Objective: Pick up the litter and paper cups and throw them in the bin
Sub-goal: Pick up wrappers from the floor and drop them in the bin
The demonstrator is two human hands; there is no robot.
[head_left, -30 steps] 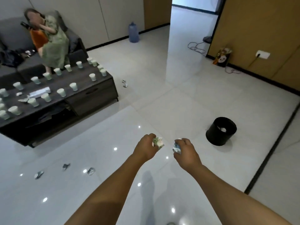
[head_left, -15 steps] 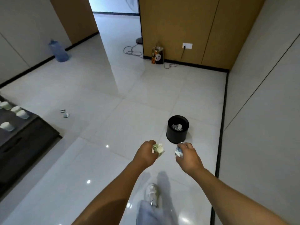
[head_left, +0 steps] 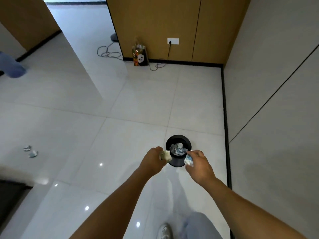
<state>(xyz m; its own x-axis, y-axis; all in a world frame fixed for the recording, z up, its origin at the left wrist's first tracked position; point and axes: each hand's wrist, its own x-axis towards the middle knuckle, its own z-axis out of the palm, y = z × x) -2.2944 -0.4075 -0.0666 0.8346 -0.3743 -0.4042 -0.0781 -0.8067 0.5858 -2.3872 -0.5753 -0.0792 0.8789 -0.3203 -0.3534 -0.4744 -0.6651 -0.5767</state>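
Observation:
A black round bin (head_left: 178, 138) stands on the white tiled floor near the right wall, with crumpled litter inside it. My left hand (head_left: 151, 160) grips a crumpled greenish-white wrapper (head_left: 165, 155) just left of the bin's rim. My right hand (head_left: 198, 162) grips a crumpled blue-white wrapper (head_left: 188, 159) at the bin's right side. Both hands hover at the near edge of the bin. Two small pieces of litter (head_left: 31, 151) lie on the floor far to the left.
A panda-print bag (head_left: 140, 56) leans against the wooden wall (head_left: 155, 23), beside a wall socket (head_left: 173, 41) with a cord on the floor. A blue water bottle (head_left: 11, 67) is at the left edge. A dark table corner (head_left: 10, 195) shows bottom left. My shoe (head_left: 165, 231) is below.
I have turned away from the table and walked up to the bin. It now sits directly in front of my hands, which still hold the two wrappers.

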